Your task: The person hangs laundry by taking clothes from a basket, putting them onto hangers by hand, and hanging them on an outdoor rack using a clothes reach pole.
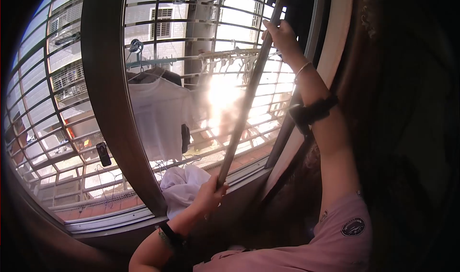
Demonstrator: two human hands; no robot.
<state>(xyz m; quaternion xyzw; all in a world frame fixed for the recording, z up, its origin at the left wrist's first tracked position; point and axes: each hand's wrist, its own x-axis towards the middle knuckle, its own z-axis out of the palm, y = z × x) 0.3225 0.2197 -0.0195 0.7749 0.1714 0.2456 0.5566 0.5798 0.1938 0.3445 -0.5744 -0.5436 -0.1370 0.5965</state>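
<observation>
A long pole (245, 114) slants up and to the right across the window, its upper end beyond the top of the view. My left hand (209, 195) is wrapped around its lower part, just above the sill. Higher up, at the upper right, my right hand (282, 36) grips the same pole with the arm raised. Close beside my left hand, a bunched white cloth (178, 188) lies on the window sill. Dark fabric (301, 11) hangs behind my right hand, its upper part cut off by the frame.
Beyond the dark window post (108, 95), a white shirt (160, 116) hangs on a hanger. A rack with pegs (230, 56) hangs in strong sun glare. A metal grille (33, 104) closes the outer side. The window track (115, 222) runs along the bottom.
</observation>
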